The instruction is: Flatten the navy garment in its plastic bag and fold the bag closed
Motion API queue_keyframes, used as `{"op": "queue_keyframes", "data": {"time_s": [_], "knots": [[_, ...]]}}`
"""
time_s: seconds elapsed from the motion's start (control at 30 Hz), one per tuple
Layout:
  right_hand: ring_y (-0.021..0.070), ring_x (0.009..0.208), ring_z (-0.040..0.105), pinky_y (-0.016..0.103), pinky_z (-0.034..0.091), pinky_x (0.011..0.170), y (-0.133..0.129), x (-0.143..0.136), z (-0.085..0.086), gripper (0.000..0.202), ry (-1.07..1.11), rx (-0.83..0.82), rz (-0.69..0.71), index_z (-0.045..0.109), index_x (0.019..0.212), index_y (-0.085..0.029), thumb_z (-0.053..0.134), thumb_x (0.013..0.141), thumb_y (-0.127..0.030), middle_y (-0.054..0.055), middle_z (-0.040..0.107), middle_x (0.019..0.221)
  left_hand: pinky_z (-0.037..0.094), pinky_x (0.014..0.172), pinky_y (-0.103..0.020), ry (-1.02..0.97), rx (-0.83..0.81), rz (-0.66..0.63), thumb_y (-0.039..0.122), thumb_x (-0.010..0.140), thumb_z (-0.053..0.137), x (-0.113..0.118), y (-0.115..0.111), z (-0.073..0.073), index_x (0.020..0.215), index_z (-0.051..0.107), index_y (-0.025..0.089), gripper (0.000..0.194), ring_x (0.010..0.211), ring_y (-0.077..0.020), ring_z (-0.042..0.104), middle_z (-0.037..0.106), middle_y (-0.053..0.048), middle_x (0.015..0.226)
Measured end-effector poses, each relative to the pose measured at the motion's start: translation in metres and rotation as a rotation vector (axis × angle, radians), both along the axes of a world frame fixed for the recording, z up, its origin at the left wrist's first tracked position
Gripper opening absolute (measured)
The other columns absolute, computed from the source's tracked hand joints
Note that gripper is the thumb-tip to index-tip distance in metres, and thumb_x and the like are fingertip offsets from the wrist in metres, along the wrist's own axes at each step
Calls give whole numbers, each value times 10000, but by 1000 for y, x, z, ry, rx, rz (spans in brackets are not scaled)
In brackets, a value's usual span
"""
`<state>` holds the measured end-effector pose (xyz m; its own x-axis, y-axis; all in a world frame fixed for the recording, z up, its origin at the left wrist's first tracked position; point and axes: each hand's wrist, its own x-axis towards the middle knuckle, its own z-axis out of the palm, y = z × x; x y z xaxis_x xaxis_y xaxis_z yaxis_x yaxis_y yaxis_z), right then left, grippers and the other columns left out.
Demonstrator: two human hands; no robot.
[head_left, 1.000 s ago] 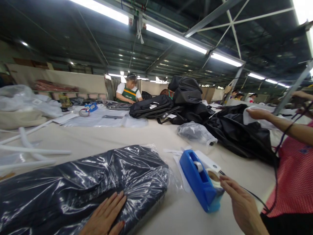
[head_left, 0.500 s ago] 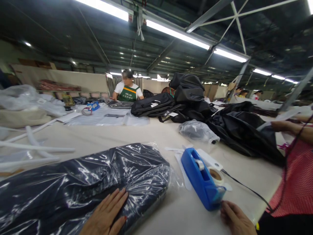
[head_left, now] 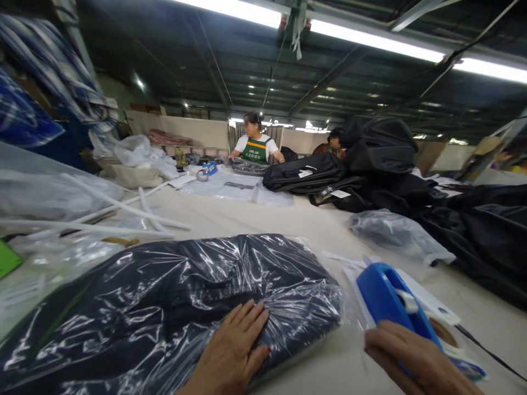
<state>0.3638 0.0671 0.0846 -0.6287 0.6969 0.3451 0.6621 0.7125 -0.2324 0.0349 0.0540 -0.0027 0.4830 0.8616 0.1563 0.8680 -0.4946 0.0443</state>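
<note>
A dark bag in a clear plastic sleeve [head_left: 164, 291] lies across the near table, its shiny wrap creased. My left hand [head_left: 233, 351] rests flat on the sleeve near its right part, fingers stretched out. To the right, a blue tape dispenser [head_left: 379, 282] stands on the table, partly behind my right hand [head_left: 411, 356]. That hand is closed, fingertips together and pointing left, in front of the dispenser; whatever it pinches is too small or blurred to make out. Beside the dispenser lies a tape roll [head_left: 444, 332], partly covered.
White strips [head_left: 123, 208] and clear plastic bags [head_left: 49, 181] lie at the left. A crumpled plastic bag [head_left: 395, 236] sits behind the dispenser. Black bags [head_left: 379, 145] are piled at the back right. Across the table works a person in a green apron [head_left: 256, 151].
My right hand has moved left from the dispenser's cutting end to in front of its body, fingers closed. My left hand stays on the sleeve. The view has turned left.
</note>
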Motion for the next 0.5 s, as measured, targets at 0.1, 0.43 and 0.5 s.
{"op": "queue_keyframes", "data": {"time_s": [0.1, 0.43, 0.5], "knots": [[144, 733, 582, 262, 451, 671, 39, -44, 31, 258, -213, -174, 162, 553, 826, -228, 366, 993, -286, 6, 619, 813, 439, 1049, -478, -47, -30, 9, 466, 968, 369, 1, -1, 0, 1419, 375, 230, 509, 1334, -254, 397, 355, -17, 1471], [171, 769, 585, 280, 355, 669, 116, -104, 32, 176, -728, -238, 258, 600, 810, -180, 464, 918, -152, 38, 624, 799, 483, 1022, -445, -82, 38, -42, 483, 948, 415, -1, 4, -8, 1389, 429, 185, 532, 1299, -263, 457, 414, -41, 1445], [184, 775, 598, 289, 351, 665, 120, -109, 32, 181, -750, -240, 249, 618, 809, -173, 469, 911, -154, 52, 639, 806, 490, 1012, -436, -103, 77, -58, 481, 937, 442, -3, 5, -13, 1382, 436, 184, 535, 1288, -261, 472, 434, -42, 1437]]}}
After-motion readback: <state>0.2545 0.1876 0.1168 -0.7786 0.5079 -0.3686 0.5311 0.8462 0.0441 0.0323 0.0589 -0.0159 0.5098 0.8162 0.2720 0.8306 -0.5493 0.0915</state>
